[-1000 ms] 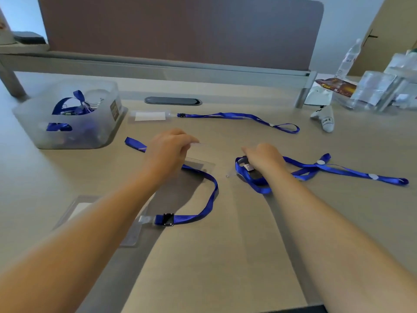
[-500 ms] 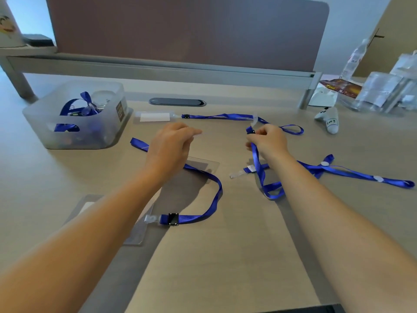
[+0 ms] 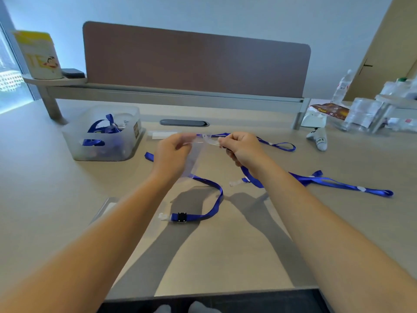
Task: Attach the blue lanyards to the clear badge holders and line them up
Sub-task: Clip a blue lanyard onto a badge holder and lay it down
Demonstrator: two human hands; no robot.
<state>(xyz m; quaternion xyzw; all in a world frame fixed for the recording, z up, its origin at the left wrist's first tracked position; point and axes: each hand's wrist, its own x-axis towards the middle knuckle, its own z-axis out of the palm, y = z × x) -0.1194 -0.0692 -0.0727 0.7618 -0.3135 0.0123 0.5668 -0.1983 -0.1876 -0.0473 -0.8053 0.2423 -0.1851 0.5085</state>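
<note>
Beige desk (image 3: 225,256): left hand (image 3: 172,152) pinches clear badge holder (image 3: 191,158); right hand (image 3: 243,149) pinches blue lanyard (image 3: 316,178).

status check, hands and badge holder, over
Left hand pinching clear badge holder, lifted off desk. Right hand pinching blue lanyard clip end at holder's top. Not yet clearly attached. Nothing in the way.

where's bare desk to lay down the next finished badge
Bare: the near desk edge between the forearms, below the lanyard with the black buckle; also the left side in front of the plastic bin. Crowded: the centre strip and right, around the loose lanyard.
</note>
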